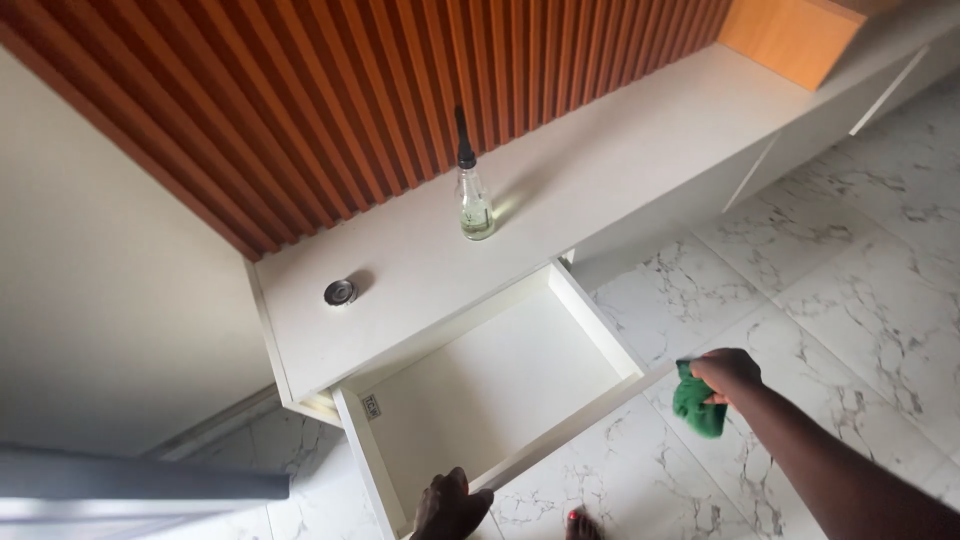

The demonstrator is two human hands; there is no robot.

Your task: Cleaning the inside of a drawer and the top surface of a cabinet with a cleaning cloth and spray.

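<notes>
Head view: I note the right hand (727, 373) bunched tight around a green cloth (697, 405), held just off the open drawer's (500, 385) front right corner. Cloth looks soft, light, limp; best gripped as a wad. Left hand (450, 505) rests on the drawer's front edge, fingers curled over it. A clear bottle (475, 205) stands on the white worktop (600, 180), back edge, near a round metal fitting (340, 292).

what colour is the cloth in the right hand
Green; the cloth shows in the head view.
</notes>
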